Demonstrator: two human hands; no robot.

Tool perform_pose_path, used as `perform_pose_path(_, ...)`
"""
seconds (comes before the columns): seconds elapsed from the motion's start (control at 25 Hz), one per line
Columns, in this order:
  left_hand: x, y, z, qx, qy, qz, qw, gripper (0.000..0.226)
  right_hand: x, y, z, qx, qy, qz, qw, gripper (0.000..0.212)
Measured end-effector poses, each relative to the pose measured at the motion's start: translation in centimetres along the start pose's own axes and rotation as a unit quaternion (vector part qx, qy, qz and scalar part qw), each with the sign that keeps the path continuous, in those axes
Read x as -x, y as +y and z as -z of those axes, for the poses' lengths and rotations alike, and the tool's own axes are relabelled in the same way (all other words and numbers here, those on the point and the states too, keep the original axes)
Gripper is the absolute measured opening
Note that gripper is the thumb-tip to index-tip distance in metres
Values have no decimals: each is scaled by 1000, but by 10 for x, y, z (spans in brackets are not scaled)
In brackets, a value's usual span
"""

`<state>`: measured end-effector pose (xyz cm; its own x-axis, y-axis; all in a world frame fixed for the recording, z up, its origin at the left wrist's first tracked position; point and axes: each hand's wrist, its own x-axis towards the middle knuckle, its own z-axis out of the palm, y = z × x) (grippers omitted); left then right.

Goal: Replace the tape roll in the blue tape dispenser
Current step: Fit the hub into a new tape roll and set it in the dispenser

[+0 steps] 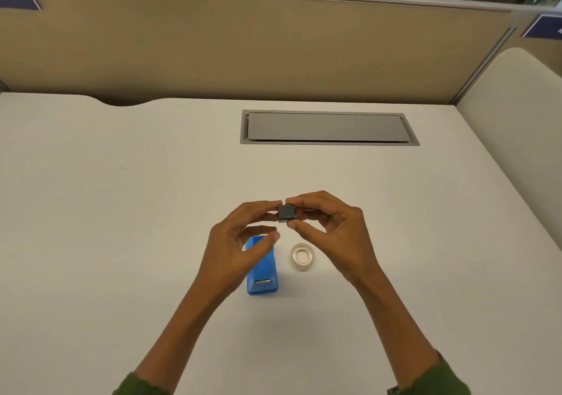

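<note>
Blue plastic tape dispenser [262,270] lies on the white desk [121,212], partly under my left hand [240,242]. Small dark grey hub piece [286,214] held above it: left grip pinching its near side, right hand [328,227] pinching the far side, both closed on it. Clear tape roll [301,256] lies flat just right of the dispenser. Likely light, slick-edged; best taken by the outer rim. Grey cable hatch [328,127] beyond; tan partition [243,50] behind.
</note>
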<state>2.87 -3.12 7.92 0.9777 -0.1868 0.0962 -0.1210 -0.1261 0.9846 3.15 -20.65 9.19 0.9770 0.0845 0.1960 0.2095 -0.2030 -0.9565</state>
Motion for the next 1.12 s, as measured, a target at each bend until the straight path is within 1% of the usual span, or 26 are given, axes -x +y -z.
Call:
perform_pose_path(0.12,11,11,-3,34,38,10,999,38,6,-6,-5,-7,-13,3,1000,28)
perform_pose_path(0.2,14,13,-2,38,59,8,998,31,9,-7,-5,-9,-35,5,999,31)
perform_pose_path(0.28,17,13,-1,41,61,4,997,24,10,0,0,-19,-49,-15,999,42)
perform_pose_path(0.32,19,13,0,45,60,6,997,23,11,8,5,-8,-40,-35,999,48)
perform_pose_path(0.36,21,13,0,52,60,8,997,24,12,19,9,27,-26,-59,998,54)
perform_pose_path(0.4,23,13,0,61,62,12,996,25,14,33,12,90,-21,-88,992,58)
perform_pose_path(0.44,25,14,0,69,65,16,995,26,16,48,12,171,-38,-120,977,62)
perform_pose_path(0.52,28,15,1,77,69,21,994,27,23,77,5,323,-119,-159,925,66)
perform_pose_path(0.56,29,16,1,77,69,21,994,27,27,90,-1,374,-152,-155,902,67)
perform_pose_path(0.6,30,17,0,74,67,21,995,27,30,99,-6,406,-163,-139,889,65)
perform_pose_path(0.64,30,17,0,69,67,21,995,27,32,104,-9,418,-153,-120,887,61)
perform_pose_path(0.68,31,18,0,65,68,22,995,27,32,105,-11,411,-134,-106,895,57)
perform_pose_path(0.76,32,19,1,62,73,24,995,27,31,100,-11,345,-91,-116,927,51)
perform_pose_path(0.8,33,19,1,62,78,24,995,27,32,94,-8,285,-63,-127,948,50)
perform_pose_path(0.88,34,20,1,62,88,26,994,27,34,72,-1,115,-1,-137,984,49)
perform_pose_path(0.96,34,22,0,61,93,27,993,27,36,44,7,-32,16,-133,990,50)
perform_pose_path(1.0,35,23,-1,60,91,27,994,27,37,31,10,-74,12,-126,989,50)
perform_pose_path(1.04,35,24,-2,60,89,26,994,27,38,19,13,-96,5,-115,989,51)
perform_pose_path(1.12,36,30,-5,66,84,26,994,28,40,-3,16,-105,-4,-85,991,52)
